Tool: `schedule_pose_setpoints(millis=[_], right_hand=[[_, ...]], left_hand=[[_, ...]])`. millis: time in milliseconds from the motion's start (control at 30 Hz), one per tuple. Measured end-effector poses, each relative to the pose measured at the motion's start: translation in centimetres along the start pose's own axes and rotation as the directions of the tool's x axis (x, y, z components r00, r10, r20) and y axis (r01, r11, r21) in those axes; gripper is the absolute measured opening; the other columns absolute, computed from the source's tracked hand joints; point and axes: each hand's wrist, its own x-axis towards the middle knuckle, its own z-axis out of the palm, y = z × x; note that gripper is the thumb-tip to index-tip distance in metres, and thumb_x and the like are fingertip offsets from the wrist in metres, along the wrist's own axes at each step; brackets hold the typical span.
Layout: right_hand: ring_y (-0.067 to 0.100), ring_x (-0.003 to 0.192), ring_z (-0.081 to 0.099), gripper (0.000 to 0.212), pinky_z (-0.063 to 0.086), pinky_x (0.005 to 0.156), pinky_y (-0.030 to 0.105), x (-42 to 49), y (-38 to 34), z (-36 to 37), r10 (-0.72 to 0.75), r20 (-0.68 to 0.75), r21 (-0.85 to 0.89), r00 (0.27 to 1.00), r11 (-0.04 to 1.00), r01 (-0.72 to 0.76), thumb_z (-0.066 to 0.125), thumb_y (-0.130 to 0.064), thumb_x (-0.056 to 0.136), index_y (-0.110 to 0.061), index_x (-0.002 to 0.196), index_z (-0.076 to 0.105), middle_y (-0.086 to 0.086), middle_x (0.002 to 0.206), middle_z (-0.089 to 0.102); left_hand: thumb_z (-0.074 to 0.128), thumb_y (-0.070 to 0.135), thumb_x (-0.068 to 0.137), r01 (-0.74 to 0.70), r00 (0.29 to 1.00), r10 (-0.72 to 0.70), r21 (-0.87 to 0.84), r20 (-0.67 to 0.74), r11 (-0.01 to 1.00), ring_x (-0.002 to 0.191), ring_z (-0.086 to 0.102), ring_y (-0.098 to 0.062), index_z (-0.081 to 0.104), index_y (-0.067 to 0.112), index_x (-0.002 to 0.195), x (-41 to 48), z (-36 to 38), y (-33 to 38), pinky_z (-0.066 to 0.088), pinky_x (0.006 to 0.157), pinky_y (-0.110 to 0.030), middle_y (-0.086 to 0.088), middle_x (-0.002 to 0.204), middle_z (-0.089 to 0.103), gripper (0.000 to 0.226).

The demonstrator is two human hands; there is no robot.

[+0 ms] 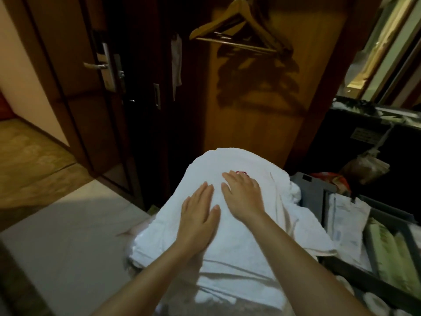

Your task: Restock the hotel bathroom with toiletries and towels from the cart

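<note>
Head view: cart (317,189) mostly under towels (227,161)

towels (227,247): white all over, with grey shadows in the folds
mark on top towel (242,172): small and red
hangers (237,26): light brown wood
wardrobe panel (262,110): orange-brown wood with thin lines running up and down, and dark hanger shadows on it
door (75,65): dark brown
door handle (95,65): shiny silver
wall (22,53): pale cream
carpet (29,160): yellow-brown with a faint swirly pattern
floor (68,236): pale grey, plain
cart tray (319,190): dark grey
packets (346,215): white with light blue print
packs in the tray slots (391,252): pale green
</note>
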Motion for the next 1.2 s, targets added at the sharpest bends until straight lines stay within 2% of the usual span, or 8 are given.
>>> schedule_pose_setpoints(millis=[167,267,400,533,700,900,1033,1200], right_hand=[[0.018,0.144,0.017,0.048,0.013,0.116,0.036,0.5,0.8,1.1,0.010,-0.023,-0.056,1.000,0.998,-0.011,0.022,-0.041,0.099,-0.029,0.145,0.030,-0.005,0.155,0.026],[0.016,0.144,0.016,0.048,0.011,0.116,0.035,0.3,0.9,1.2,0.030,-0.023,-0.037,0.999,0.999,-0.031,0.022,-0.041,0.099,-0.029,0.145,0.030,-0.005,0.155,0.025],[0.015,0.145,0.015,0.048,0.010,0.116,0.034,0.2,0.9,1.0,0.046,-0.025,0.000,0.999,0.999,-0.046,0.023,-0.040,0.100,-0.028,0.145,0.030,-0.005,0.155,0.025],[0.015,0.144,0.016,0.047,0.011,0.116,0.034,0.2,1.0,0.9,0.054,-0.027,0.009,0.998,0.999,-0.053,0.025,-0.039,0.100,-0.028,0.145,0.032,-0.006,0.155,0.026],[0.015,0.144,0.017,0.046,0.011,0.116,0.034,0.2,0.9,0.8,0.061,-0.019,0.016,0.998,0.998,-0.061,0.026,-0.039,0.100,-0.029,0.144,0.032,-0.006,0.155,0.026],[0.015,0.144,0.018,0.045,0.012,0.116,0.034,0.2,1.0,0.6,0.058,-0.017,0.048,0.998,0.997,-0.057,0.028,-0.039,0.100,-0.029,0.144,0.034,-0.007,0.154,0.027],[0.015,0.144,0.016,0.046,0.011,0.116,0.035,0.1,1.2,0.5,0.051,0.024,0.048,0.998,0.997,-0.052,0.027,-0.040,0.100,-0.029,0.145,0.031,-0.006,0.155,0.025],[0.014,0.145,0.012,0.048,0.008,0.117,0.036,-0.6,1.0,0.0,0.030,0.087,0.066,0.996,0.997,-0.036,0.027,-0.043,0.099,-0.030,0.146,0.028,-0.006,0.157,0.020]], left_hand=[[0.035,0.046,0.094,0.180,0.978,-0.188,-0.095,-0.092,0.979,0.145,0.008,-0.016,0.013,0.023,0.148,0.6,-0.8,-1.2,0.005,0.118,-0.033,0.004,0.158,0.006,0.063],[0.050,0.042,0.090,0.312,0.942,-0.323,-0.120,-0.086,0.942,0.136,0.033,-0.028,0.019,0.017,0.146,2.4,-2.2,-2.5,0.026,0.112,-0.047,-0.006,0.150,0.032,0.069],[0.061,0.030,0.088,0.455,0.867,-0.498,-0.406,0.002,0.792,0.095,0.057,-0.023,0.028,0.009,0.143,4.3,-5.0,-3.4,0.045,0.079,-0.031,-0.004,0.110,0.058,0.067],[0.062,0.029,0.088,0.482,0.865,-0.492,-0.428,0.096,0.765,0.067,0.051,-0.024,0.060,0.006,0.095,4.4,-7.2,-3.1,0.039,0.060,-0.030,-0.011,0.072,0.052,0.024],[0.065,0.033,0.085,0.538,0.843,-0.463,-0.414,0.275,0.734,0.077,0.070,-0.028,0.069,0.006,0.089,3.3,-7.7,-3.3,0.056,0.075,-0.039,-0.013,0.086,0.072,0.027],[0.060,0.023,0.089,0.494,0.858,-0.444,-0.656,0.260,0.570,0.056,0.066,-0.018,0.066,0.007,0.086,2.4,-8.7,-2.9,0.052,0.051,-0.023,-0.007,0.072,0.068,0.017],[0.055,0.030,0.091,0.606,0.779,-0.470,-0.691,0.415,0.395,0.059,0.065,-0.020,0.063,0.007,0.099,0.8,-9.0,-2.6,0.050,0.051,-0.024,-0.008,0.077,0.066,0.024],[0.054,0.037,0.088,0.669,0.728,-0.437,-0.687,0.528,0.285,0.104,0.056,-0.023,0.052,0.024,0.110,-2.3,-8.3,-2.4,0.053,0.071,-0.033,0.007,0.102,0.055,0.025]])
